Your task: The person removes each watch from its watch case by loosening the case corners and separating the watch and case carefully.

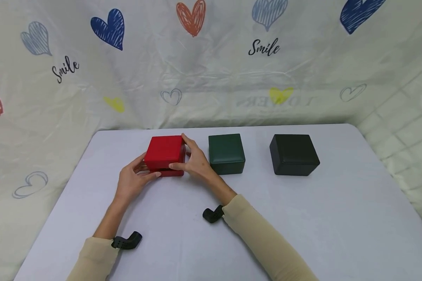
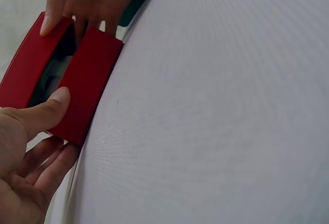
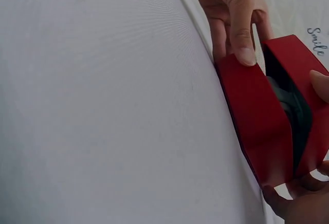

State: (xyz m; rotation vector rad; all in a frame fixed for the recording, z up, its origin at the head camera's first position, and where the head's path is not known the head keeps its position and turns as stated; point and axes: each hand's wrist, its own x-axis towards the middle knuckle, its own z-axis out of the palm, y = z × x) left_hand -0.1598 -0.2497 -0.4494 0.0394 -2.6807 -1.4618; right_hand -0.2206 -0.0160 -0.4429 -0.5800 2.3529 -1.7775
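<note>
A red box stands on the white table, left of the other two boxes, its lid raised a crack at the front. My left hand grips the base from the left, thumb on its front edge. In the left wrist view the thumb presses the red base while the lid stands apart from it. My right hand pinches the lid from the right, thumb in front and fingers behind. The right wrist view shows dark lining in the gap between base and lid.
A dark green box stands shut just right of my right hand, and a black box stands shut farther right. A heart-printed cloth hangs behind the table. Bare tabletop lies in front of the boxes.
</note>
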